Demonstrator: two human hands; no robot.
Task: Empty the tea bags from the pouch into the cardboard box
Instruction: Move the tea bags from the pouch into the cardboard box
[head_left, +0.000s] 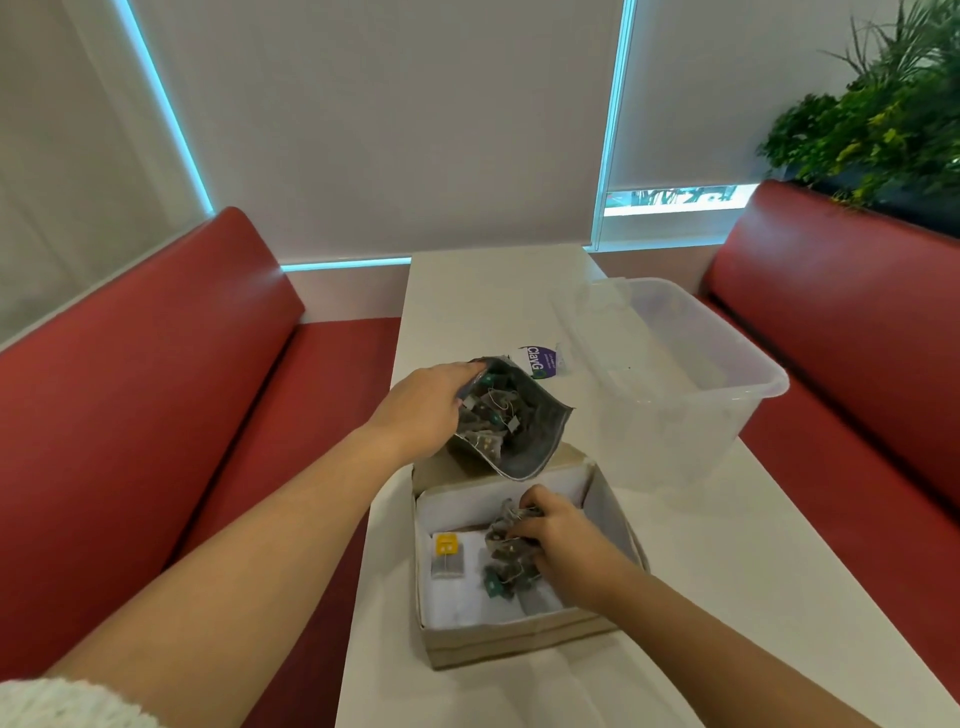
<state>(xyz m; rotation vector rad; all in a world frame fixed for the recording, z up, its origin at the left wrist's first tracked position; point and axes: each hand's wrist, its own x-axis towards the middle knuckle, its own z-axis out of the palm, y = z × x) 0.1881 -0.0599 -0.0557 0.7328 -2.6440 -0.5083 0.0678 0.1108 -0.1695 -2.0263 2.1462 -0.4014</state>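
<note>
Left hand (421, 415) tilting pouch (511, 421)

White table (727, 597) between two red bench seats (156, 389). Cardboard box (519, 642) near the table's near edge: tan outer walls, white lining. Pouch (540, 441): dark grey, silvery inside. Tea bags (511, 556) in the box: grey-brown, with teal tags and pale strings; one separate tea bag (448, 564) carries a yellow tag. Sticker (540, 361) on the table: purple with white lettering. Bin (727, 374) at the table's right edge: clear, colourless plastic. Plant (883, 114): green. Sleeve (62, 704): white, fuzzy knit.
</note>
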